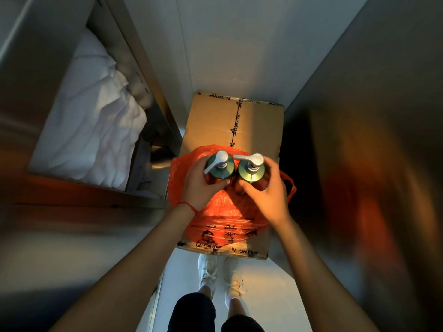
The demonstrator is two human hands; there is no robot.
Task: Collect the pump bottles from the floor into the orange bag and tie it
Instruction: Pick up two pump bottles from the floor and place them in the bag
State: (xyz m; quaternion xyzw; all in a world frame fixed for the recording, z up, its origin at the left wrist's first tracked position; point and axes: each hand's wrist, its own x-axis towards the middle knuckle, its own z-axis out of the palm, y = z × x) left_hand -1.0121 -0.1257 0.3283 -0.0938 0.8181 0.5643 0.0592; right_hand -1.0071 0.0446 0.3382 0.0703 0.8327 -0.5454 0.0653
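Observation:
Two green pump bottles with silver pump heads stand upright side by side over the orange bag [223,212], which lies spread on a cardboard box [254,125]. My left hand [199,185] grips the left pump bottle [221,167] around its body. My right hand [266,190] wraps the right pump bottle [250,172] from the right side. The bag's open mouth surrounds the bottles' lower parts, which are hidden. One bag handle [288,185] sticks out to the right.
A tall shelf unit with white folded linen [96,121] stands on the left. A dark metal panel [371,140] closes the right side. White wall lies ahead. My feet in white shoes [220,276] stand on the narrow floor strip below the box.

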